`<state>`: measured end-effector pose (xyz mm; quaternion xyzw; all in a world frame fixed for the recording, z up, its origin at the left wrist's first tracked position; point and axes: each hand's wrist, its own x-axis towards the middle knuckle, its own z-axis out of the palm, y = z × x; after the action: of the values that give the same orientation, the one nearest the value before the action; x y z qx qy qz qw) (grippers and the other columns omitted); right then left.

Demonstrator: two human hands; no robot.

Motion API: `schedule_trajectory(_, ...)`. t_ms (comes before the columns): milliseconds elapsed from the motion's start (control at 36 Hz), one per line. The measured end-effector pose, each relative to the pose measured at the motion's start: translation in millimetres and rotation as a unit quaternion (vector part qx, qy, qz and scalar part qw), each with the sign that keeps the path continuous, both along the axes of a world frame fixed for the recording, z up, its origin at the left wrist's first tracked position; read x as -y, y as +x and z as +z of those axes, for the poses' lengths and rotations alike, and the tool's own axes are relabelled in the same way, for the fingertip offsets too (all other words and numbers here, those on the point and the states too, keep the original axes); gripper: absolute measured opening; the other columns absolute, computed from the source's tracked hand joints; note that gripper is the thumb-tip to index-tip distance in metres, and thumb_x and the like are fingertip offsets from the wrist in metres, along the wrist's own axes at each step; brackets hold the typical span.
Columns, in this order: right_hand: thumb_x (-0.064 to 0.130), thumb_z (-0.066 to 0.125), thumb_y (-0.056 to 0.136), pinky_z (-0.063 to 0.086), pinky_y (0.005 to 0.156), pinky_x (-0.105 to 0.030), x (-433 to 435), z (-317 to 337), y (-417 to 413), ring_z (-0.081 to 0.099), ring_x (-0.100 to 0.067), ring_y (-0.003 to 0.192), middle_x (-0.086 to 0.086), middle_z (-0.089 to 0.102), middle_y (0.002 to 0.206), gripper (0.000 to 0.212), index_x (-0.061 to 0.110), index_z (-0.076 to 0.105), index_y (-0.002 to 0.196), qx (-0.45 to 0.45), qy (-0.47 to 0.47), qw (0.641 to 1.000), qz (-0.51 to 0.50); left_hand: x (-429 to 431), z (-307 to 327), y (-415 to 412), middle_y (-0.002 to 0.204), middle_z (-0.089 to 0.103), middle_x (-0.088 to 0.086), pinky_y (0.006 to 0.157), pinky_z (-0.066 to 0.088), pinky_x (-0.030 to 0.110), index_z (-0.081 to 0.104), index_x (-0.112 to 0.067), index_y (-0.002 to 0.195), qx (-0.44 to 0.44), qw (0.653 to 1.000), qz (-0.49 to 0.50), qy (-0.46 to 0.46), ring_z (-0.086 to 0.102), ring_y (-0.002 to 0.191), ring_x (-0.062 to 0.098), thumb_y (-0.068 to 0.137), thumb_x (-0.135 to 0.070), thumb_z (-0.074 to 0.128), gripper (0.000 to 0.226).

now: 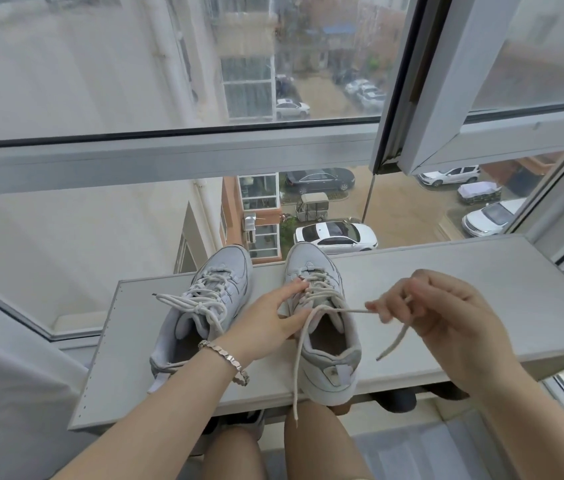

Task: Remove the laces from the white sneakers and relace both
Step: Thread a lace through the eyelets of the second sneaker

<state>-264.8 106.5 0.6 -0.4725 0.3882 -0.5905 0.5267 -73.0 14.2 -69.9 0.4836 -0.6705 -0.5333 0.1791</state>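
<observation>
Two white sneakers stand side by side on a white board (447, 289), toes toward the window. The left sneaker (201, 306) has its lace tied in a bow. The right sneaker (325, 327) has its lace (350, 310) untied. One lace end hangs over the board's near edge; my right hand (440, 317) pinches the other end and holds it out to the right. My left hand (266, 318) rests on the right sneaker's inner side, with fingers on the laced eyelets.
The board lies across a window sill in front of large glass panes (169, 81), with an open window sash (481, 98) at the upper right. My bare knees are under the board's near edge. A bracelet (228, 358) is on my left wrist.
</observation>
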Motion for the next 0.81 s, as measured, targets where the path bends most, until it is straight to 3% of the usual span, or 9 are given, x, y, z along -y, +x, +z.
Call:
schedule_trajectory(111,0.018,0.045,0.08,0.045,0.063,-0.03,-1,-1,3,0.046,-0.013,0.048,0.004,0.046,0.047,0.034,0.02,0.049,0.047,-0.116,0.037,0.992,0.02,-3,2,-1,0.142,0.045,-0.011,0.104,0.043,0.037,0.041,-0.036,0.137,0.017,1.0,0.0,-0.015,0.051,0.123,0.021,0.089,-0.033,0.059,0.051)
schedule_trajectory(222,0.019,0.055,0.09,0.044,0.057,-0.027,10,-10,0,0.049,-0.015,0.047,-0.003,0.05,0.048,0.038,0.012,0.046,0.054,-0.24,0.131,0.962,0.015,-8,5,1,0.145,0.037,-0.017,0.104,0.042,0.04,0.041,-0.037,0.137,0.007,1.0,0.01,-0.014,0.052,0.121,0.019,0.088,-0.036,0.06,0.054)
schedule_trajectory(306,0.023,0.054,0.09,0.053,0.065,-0.036,25,-18,1,0.058,-0.017,0.055,-0.001,0.063,0.06,0.024,0.012,0.058,0.069,-0.313,0.151,0.937,-0.039,-11,7,0,0.138,0.048,-0.011,0.093,0.051,0.033,0.046,-0.039,0.132,-0.001,0.999,0.032,-0.017,0.065,0.097,0.012,0.085,-0.037,0.064,0.05)
schedule_trajectory(389,0.027,0.064,0.084,0.049,0.065,-0.022,41,-25,4,0.06,-0.009,0.068,0.008,0.064,0.073,0.008,0.031,0.062,0.077,-0.445,0.119,0.884,-0.078,-13,10,-2,0.11,0.065,-0.005,0.074,0.052,0.019,0.055,-0.038,0.12,0.02,0.996,0.067,-0.051,0.067,0.074,0.009,0.081,-0.041,0.067,0.041)
schedule_trajectory(444,0.03,0.069,0.079,0.047,0.066,-0.018,50,-28,9,0.059,-0.004,0.073,0.013,0.061,0.08,0.011,0.034,0.06,0.085,-0.505,0.121,0.853,-0.042,-14,13,-3,0.107,0.064,-0.011,0.073,0.049,0.019,0.06,-0.033,0.115,0.054,0.99,0.088,-0.093,0.066,0.074,0.006,0.079,-0.04,0.069,0.037)
schedule_trajectory(528,0.033,0.072,0.072,0.045,0.063,-0.019,59,-31,16,0.059,-0.005,0.074,0.011,0.062,0.082,0.022,0.029,0.064,0.092,-0.519,0.151,0.84,-0.039,-13,18,-9,0.108,0.059,-0.015,0.076,0.043,0.019,0.062,-0.027,0.114,0.105,0.979,0.098,-0.142,0.061,0.09,0.008,0.079,-0.037,0.066,0.037)
schedule_trajectory(639,0.03,0.073,0.073,0.041,0.056,-0.014,63,-34,17,0.056,-0.001,0.066,0.009,0.063,0.074,0.019,0.023,0.07,0.09,-0.533,0.144,0.832,-0.055,-12,20,-14,0.09,0.058,-0.008,0.071,0.04,0.023,0.057,-0.029,0.088,0.106,0.973,0.091,-0.183,0.051,0.079,0.011,0.08,-0.031,0.062,0.009)
schedule_trajectory(722,0.024,0.069,0.077,0.046,0.059,-0.016,57,-38,16,0.061,-0.004,0.067,0.009,0.065,0.071,0.011,0.022,0.072,0.088,-0.522,0.122,0.841,-0.077,-14,13,-10,0.098,0.063,-0.009,0.072,0.044,0.022,0.066,-0.027,0.101,0.086,0.973,0.112,-0.183,0.059,0.079,0.014,0.082,-0.027,0.06,0.02)
schedule_trajectory(806,0.021,0.067,0.079,0.042,0.051,-0.009,52,-44,17,0.063,-0.003,0.063,0.011,0.066,0.067,0.007,0.023,0.072,0.083,-0.51,0.099,0.849,-0.096,-17,8,-7,0.088,0.063,-0.017,0.064,0.044,0.017,0.069,-0.021,0.109,0.051,0.973,0.136,-0.179,0.057,0.064,0.004,0.085,-0.024,0.06,0.026)
